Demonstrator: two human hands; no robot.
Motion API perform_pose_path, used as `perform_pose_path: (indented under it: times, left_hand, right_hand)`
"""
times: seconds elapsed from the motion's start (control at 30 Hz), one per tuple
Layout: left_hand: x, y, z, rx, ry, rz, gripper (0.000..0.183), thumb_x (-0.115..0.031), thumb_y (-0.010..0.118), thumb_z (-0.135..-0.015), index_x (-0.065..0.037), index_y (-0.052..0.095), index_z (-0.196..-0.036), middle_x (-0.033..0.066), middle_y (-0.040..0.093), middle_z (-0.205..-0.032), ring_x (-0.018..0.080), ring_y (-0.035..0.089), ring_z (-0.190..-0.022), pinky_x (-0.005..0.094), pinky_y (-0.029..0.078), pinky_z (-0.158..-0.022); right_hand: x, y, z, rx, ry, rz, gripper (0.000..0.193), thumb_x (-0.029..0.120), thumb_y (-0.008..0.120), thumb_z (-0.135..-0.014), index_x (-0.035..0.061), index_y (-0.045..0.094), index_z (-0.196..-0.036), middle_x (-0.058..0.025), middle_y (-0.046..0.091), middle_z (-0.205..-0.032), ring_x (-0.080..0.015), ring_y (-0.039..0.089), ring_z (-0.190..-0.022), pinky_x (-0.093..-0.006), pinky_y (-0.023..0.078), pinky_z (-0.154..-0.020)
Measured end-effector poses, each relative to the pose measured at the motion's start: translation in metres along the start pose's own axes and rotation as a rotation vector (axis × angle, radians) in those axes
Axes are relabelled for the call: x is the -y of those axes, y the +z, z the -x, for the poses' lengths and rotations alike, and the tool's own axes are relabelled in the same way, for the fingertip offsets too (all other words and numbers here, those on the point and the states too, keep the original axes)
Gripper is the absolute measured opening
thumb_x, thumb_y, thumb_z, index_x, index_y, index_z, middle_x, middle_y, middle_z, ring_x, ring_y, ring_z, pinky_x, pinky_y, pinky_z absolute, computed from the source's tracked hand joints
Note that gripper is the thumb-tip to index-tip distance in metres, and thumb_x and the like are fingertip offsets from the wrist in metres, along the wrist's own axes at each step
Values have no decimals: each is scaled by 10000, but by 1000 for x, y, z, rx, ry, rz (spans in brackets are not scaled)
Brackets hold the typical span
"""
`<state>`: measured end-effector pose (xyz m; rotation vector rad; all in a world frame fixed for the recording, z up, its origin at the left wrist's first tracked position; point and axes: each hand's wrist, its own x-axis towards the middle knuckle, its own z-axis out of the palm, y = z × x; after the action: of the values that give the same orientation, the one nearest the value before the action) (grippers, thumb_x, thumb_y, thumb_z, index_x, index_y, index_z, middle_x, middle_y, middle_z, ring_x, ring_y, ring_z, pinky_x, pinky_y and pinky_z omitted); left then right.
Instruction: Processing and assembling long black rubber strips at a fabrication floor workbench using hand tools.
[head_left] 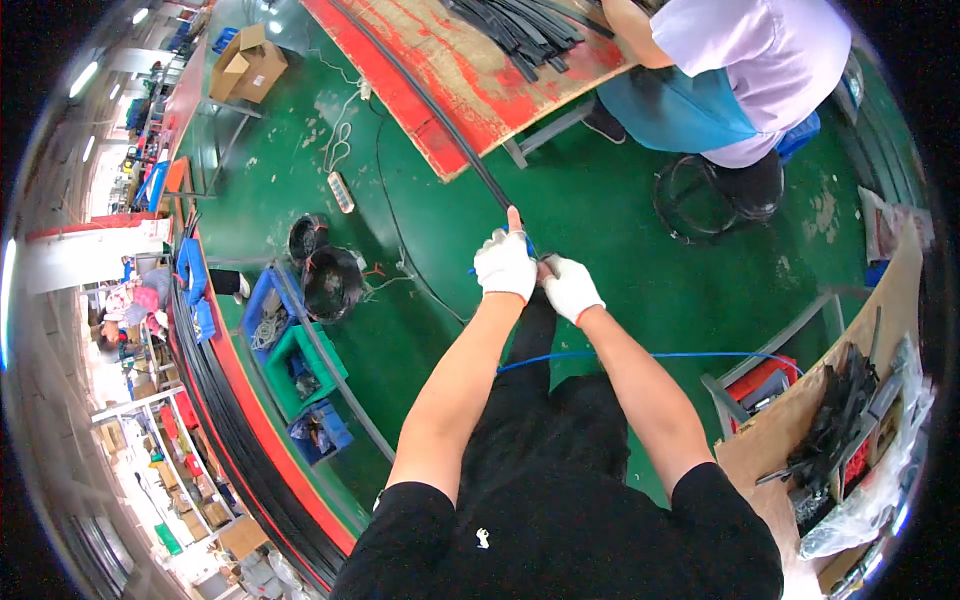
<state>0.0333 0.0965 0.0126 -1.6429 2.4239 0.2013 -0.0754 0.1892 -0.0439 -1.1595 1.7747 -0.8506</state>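
"Left hand (505, 265) is gripping the black strip (484, 170), from what I'm seeing. Which way is it pointing?"

"Up and to the left. Its long axis is running diagonally from that hand, away from the body, across the bench (545, 95), and out past the upper edge of the view. Its near end is disappearing at the left hand."

"How far open are the hands?"

"Left fingers are curling closed, while the thumb is stretching straight along the strip. Right hand (572, 288) is sitting just beside it, lower and to the right, fingers bending inward. I can't tell whether they're pinching anything. A small blue piece (530, 243) is showing by the left hand too; I'm not managing to identify it."

"And materials?"

"Both hands are wearing white gloves (500, 262) with bare fingertips showing. The strip is looking narrow, smooth and dark. Beyond the hands, the bench is showing worn red paint over bare wood, with a bundle of flat black strips (520, 38) lying on top. Below the right hand, a thin blue cord (700, 355) is curving off rightward."
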Motion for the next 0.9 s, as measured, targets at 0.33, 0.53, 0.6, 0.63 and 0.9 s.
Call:
perform_pose_path:
  times: [0.33,0.53,0.6,0.63,0.9]
  left_hand:
    - [-2,-5,22,86,-76,110,962,-245,723,-837,-114,272,-1677,197,676,-1159,372,718,-1003,465,583,-889]
    - [2,-10,28,107,-99,134,990,-269,741,-829,-83,264,-1676,207,681,-1168,373,725,-1020,471,588,-918]
    - [-2,-13,28,117,-96,124,1008,-280,746,-828,-81,248,-1681,206,681,-1168,371,725,-1024,468,587,-922]
    - [-3,-14,29,119,-92,132,1017,-283,748,-826,-82,240,-1683,205,681,-1168,372,725,-1022,466,587,-920]
    - [1,-21,20,120,-53,94,1053,-333,773,-830,-97,215,-1691,216,682,-1183,378,714,-1059,465,580,-925]
  right_hand:
    - [1,-14,13,38,29,51,349,340,559,-1027,32,723,-1009,-286,718,-984,-484,683,-976,-533,535,-854]
    - [5,-9,18,29,33,47,353,330,566,-1023,10,711,-984,-281,720,-979,-482,683,-975,-531,533,-850]
    - [6,-8,16,38,47,52,353,325,571,-1021,2,707,-978,-280,721,-981,-478,684,-979,-528,532,-851]
    - [7,-7,14,44,46,53,348,321,574,-1018,2,708,-977,-280,721,-981,-478,684,-981,-527,532,-852]
    - [16,-18,27,33,81,-143,332,295,580,-991,-4,714,-941,-293,717,-978,-479,681,-987,-534,529,-867]
